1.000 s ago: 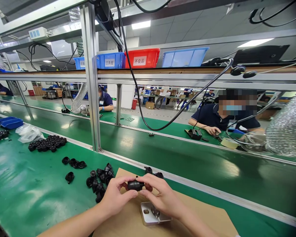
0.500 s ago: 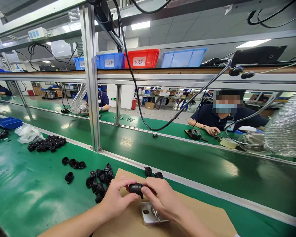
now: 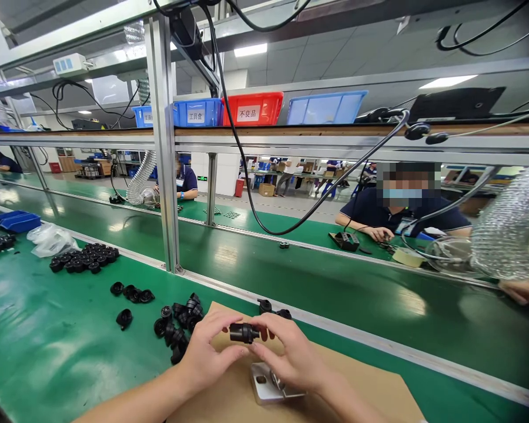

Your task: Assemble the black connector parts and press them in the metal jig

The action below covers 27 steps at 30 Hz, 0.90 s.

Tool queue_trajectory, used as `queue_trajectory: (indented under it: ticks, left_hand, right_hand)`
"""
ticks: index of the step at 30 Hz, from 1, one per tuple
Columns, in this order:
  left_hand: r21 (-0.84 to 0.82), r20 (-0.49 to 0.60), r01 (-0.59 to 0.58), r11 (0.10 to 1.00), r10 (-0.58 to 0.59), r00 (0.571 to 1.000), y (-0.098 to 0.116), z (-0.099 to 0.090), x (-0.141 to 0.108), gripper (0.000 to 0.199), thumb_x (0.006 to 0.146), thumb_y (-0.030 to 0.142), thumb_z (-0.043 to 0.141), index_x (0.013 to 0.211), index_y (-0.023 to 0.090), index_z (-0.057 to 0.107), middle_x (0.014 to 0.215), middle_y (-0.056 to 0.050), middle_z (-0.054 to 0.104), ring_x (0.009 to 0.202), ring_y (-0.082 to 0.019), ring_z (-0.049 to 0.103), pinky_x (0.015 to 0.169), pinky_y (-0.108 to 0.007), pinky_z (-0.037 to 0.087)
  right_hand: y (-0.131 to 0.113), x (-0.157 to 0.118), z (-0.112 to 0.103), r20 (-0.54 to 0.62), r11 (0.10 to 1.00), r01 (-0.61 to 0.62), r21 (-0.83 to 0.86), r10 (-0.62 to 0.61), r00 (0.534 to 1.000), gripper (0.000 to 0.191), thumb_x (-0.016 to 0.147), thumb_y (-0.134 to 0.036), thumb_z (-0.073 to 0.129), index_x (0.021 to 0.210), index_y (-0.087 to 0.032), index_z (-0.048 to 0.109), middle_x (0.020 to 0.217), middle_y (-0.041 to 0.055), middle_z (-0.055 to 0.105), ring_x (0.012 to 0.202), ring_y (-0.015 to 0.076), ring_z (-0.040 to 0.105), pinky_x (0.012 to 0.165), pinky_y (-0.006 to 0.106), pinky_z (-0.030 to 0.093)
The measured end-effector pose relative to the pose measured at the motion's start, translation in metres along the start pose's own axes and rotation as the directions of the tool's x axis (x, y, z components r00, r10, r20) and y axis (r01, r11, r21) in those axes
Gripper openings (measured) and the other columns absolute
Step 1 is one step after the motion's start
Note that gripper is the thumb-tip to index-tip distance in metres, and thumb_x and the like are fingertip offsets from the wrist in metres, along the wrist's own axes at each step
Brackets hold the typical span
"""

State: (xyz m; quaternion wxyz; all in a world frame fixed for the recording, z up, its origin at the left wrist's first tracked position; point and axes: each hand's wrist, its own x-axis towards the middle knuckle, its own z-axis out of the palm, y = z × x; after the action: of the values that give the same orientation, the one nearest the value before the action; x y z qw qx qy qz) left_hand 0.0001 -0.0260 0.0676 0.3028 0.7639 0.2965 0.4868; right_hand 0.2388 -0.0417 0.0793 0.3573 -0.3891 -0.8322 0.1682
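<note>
Between my two hands is a small black cylindrical plastic part [image 3: 242,333], lying sideways above a sheet of brown cardboard [image 3: 361,382]. My left hand [image 3: 208,351] grips its left end between fingers and thumb. On the other side, my right hand [image 3: 293,352] holds the narrower right end, with the fingers curled over it. Below my right hand a silver metal fixture [image 3: 261,385] rests on the cardboard, partly covered by that hand. A loose pile of black plastic parts [image 3: 174,335] lies just left of my left hand. Two more black parts [image 3: 265,306] stand behind my hands.
Farther left are rows of black parts [image 3: 84,258], a plastic bag [image 3: 53,239] and blue trays [image 3: 20,221]. A metal post [image 3: 163,153] rises from the bench edge beside a green conveyor [image 3: 335,299]. A black cable [image 3: 247,170] hangs ahead. A co-worker [image 3: 405,205] sits opposite.
The black part has turned in my fingers: its side projection pointed down before and no longer shows so. My right hand's fingers have shifted and arched higher. Another person's hand has appeared at far right.
</note>
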Motion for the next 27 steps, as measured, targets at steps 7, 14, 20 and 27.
queue_trajectory:
  ticks: [7, 14, 20, 27]
  left_hand:
    - [0.041, 0.04, 0.086, 0.995, -0.088, 0.995, -0.009, -0.002, -0.005, 0.042, 0.102, 0.025, 0.062, 0.144, 0.028, 0.063, 0.123, -0.009, 0.078, 0.106, -0.026, 0.069, 0.1, -0.044, 0.054]
    - [0.139, 0.017, -0.049, 0.989, 0.047, 0.999, -0.007, -0.004, -0.002, 0.054, 0.1, 0.019, 0.064, 0.151, 0.033, 0.053, 0.132, -0.009, 0.071, 0.127, -0.03, 0.059, 0.112, -0.054, 0.047]
    - [0.226, 0.042, -0.229, 0.947, 0.225, 0.973, -0.009, -0.007, 0.0, 0.055, 0.094, 0.006, 0.064, 0.143, 0.031, 0.057, 0.131, -0.007, 0.074, 0.124, -0.03, 0.06, 0.109, -0.052, 0.047]
    - [0.388, 0.092, -0.385, 0.837, 0.381, 0.92, -0.002, -0.009, 0.006, 0.055, 0.098, 0.005, 0.063, 0.145, 0.032, 0.053, 0.124, -0.005, 0.078, 0.119, -0.028, 0.063, 0.104, -0.048, 0.046]
  right_hand:
    - [0.005, 0.0, 0.001, -0.036, 0.999, -0.036, 0.01, 0.036, 0.999, 0.025, 0.095, -0.024, 0.065, 0.121, -0.024, 0.066, 0.094, 0.0041, 0.071, 0.081, 0.0218, 0.065, 0.077, 0.036, 0.049]
    - [0.004, 0.0, 0.002, -0.049, 0.999, -0.029, 0.021, 0.03, 0.998, 0.025, 0.095, -0.024, 0.067, 0.12, -0.025, 0.067, 0.095, 0.004, 0.071, 0.083, 0.0216, 0.064, 0.078, 0.035, 0.048]
    - [0.0, 0.004, 0.0, -0.042, 0.993, -0.087, 0.081, 0.091, 0.995, 0.02, 0.095, -0.029, 0.068, 0.113, -0.022, 0.07, 0.091, 0.0035, 0.071, 0.081, 0.0209, 0.063, 0.078, 0.035, 0.048]
    - [-0.014, 0.013, -0.014, -0.029, 0.908, -0.286, 0.307, 0.309, 0.951, 0.027, 0.093, -0.044, 0.069, 0.104, -0.021, 0.076, 0.093, 0.0044, 0.076, 0.084, 0.0218, 0.065, 0.078, 0.035, 0.051]
